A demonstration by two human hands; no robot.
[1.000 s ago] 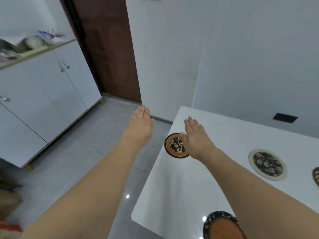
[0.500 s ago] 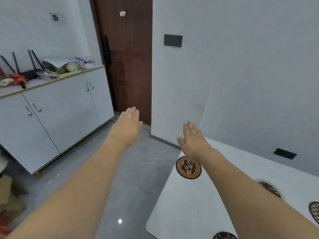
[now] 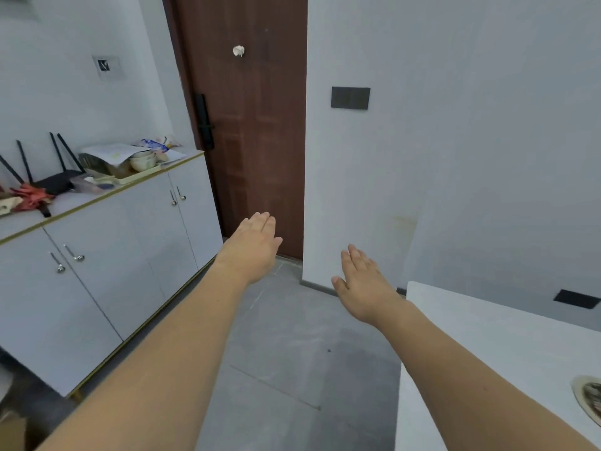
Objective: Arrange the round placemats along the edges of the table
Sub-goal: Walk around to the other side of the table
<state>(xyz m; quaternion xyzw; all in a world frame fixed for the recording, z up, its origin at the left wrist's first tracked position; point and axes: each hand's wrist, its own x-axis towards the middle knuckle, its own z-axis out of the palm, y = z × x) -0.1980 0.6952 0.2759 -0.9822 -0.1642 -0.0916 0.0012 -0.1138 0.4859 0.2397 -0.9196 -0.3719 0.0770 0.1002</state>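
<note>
The view swung up and to the left, so the white table [image 3: 507, 346] slid to the lower right edge. The orange placemat near its corner dropped out of sight, and only 1 cream-rimmed placemat [image 3: 589, 398] remained, cut off at the right. The right hand [image 3: 364, 284] lifted off the table and hung flat over the floor.
</note>
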